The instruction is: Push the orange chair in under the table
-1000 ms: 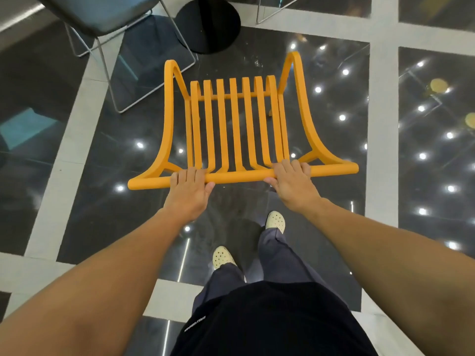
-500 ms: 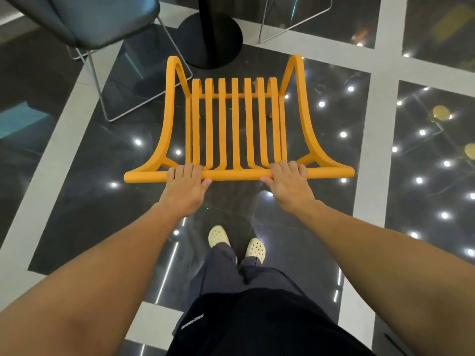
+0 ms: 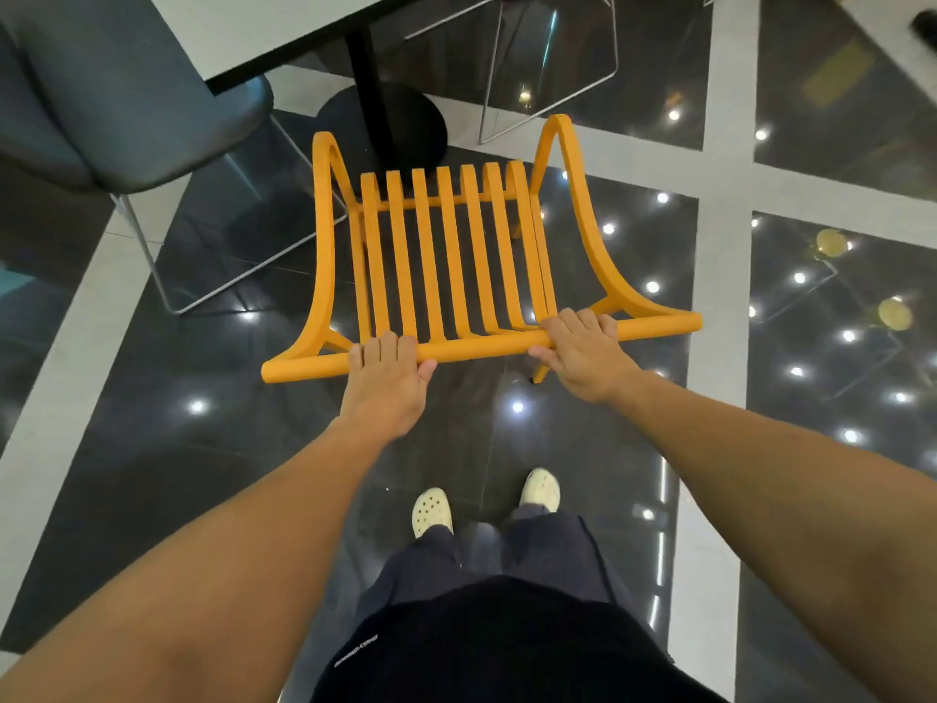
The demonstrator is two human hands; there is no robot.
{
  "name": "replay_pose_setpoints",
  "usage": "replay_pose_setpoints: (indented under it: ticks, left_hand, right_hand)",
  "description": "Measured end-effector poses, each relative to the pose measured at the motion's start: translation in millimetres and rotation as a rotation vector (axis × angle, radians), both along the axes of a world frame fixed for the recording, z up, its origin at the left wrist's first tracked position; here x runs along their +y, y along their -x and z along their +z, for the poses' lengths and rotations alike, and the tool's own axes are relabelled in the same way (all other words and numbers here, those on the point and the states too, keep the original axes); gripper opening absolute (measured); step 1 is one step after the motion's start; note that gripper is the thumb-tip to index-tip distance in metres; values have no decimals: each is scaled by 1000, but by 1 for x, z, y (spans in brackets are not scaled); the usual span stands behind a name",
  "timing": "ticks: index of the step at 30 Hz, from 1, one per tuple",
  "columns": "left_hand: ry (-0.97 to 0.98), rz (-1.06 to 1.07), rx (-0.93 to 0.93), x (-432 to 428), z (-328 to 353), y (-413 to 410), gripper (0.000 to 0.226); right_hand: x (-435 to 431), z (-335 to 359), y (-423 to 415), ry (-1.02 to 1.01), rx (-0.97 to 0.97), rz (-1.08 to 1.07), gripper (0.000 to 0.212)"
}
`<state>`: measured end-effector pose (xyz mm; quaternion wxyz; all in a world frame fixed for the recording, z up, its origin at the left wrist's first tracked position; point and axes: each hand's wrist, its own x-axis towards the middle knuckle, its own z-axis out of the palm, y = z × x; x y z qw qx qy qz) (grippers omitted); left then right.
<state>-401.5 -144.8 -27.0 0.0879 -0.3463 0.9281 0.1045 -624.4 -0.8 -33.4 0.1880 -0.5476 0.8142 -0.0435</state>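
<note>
The orange chair (image 3: 451, 256) stands in front of me, seen from above, with slatted seat and back and curved arms. My left hand (image 3: 385, 383) grips its top rail left of centre. My right hand (image 3: 583, 355) grips the same rail right of centre. The table (image 3: 263, 27) with a pale top and black edge is at the top of the view, on a black post with a round base (image 3: 390, 124). The chair's front edge lies just short of that base, slightly right of the table's corner.
A dark blue-grey padded chair (image 3: 127, 109) on a thin metal frame stands at the left beside the table. Another wire-frame chair (image 3: 552, 68) is behind the table at the top right. The floor is glossy black tile with pale strips. My feet (image 3: 487, 499) are behind the chair.
The orange chair has moved forward toward the table's base with both hands on its rail. I have stepped after it, and the table top has come into view.
</note>
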Motion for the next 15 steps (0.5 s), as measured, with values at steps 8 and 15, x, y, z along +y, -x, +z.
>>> replay_pose_setpoints:
  ticks: [8, 15]
  left_hand:
    - [52, 136, 37, -29, 0, 88, 31]
    - [83, 248, 43, -34, 0, 160, 30]
  right_hand:
    - [-54, -3, 101, 65, 7, 120, 38]
    - [-84, -1, 183, 67, 0, 250, 39]
